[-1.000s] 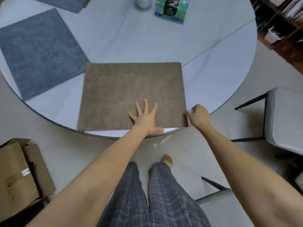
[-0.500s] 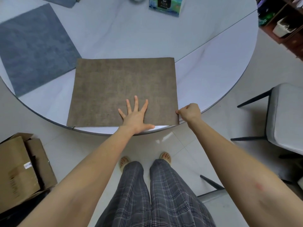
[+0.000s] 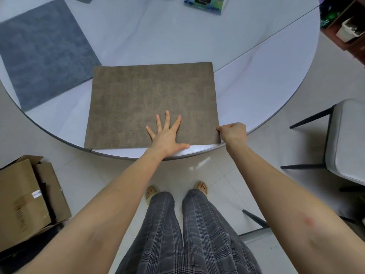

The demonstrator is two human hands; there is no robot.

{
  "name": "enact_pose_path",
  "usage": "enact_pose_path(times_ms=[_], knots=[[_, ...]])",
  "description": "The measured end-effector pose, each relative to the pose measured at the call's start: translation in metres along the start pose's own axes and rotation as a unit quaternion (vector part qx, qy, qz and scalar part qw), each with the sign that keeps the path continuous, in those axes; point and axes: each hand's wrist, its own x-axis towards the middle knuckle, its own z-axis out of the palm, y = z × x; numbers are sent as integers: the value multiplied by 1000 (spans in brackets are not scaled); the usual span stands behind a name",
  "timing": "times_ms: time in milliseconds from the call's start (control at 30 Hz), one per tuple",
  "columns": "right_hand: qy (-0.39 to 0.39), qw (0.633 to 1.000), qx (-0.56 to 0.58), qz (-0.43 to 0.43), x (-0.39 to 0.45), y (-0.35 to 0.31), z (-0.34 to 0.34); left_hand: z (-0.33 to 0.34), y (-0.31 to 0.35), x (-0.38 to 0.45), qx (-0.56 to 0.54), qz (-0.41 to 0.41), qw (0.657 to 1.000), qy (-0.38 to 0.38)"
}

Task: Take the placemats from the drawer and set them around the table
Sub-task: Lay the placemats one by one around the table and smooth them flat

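- Nearest the camera, a pair of plaid trousers (image 3: 185,230) and sandalled feet are seen on a pale tiled floor (image 3: 215,171), with a cardboard box (image 3: 29,202) to the left and a grey chair (image 3: 347,139) to the right.
- At the table's near edge, the left hand (image 3: 166,134) is laid flat on the brown placemat (image 3: 152,103), fingers straight and spread wide, the thumb reaching just past the mat's near edge onto the table (image 3: 266,86).
- The mat's near right corner is pinched by the right hand (image 3: 233,132), whose fingers are curled round it (how much of the mat lies inside the grip cannot be told).
- The brown placemat lies flat on the round white table, its near edge close to the rim and its near left corner almost at the rim.
- The step in hand is judged to be the final squaring of this mat: it would best be held down lightly by the flat palm while the corner is eased round, so that the near edge sits evenly inside the curve and nothing overhangs.
- Further left, a grey-blue placemat (image 3: 45,50) is already set, its corner just beside the brown one; a gap should be kept between them.
- At the far edge, a printed box (image 3: 205,4) stands.
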Motion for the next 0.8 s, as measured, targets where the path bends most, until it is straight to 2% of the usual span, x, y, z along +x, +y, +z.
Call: enact_pose_path(times_ms=[267,633,700,800], knots=[[2,1000,0,-3,-1,-1,-2,2,-3,1,-13,9,1000,11],[18,998,-55,-39,-10,-2,0,4,-18,-5,-49,28,998,42],[61,985,-131,-98,-19,-6,3,-1,-23,-8,-69,34,993,89],[96,917,-244,-300,-33,-11,29,-7,-43,-10,-107,31,966,233]])
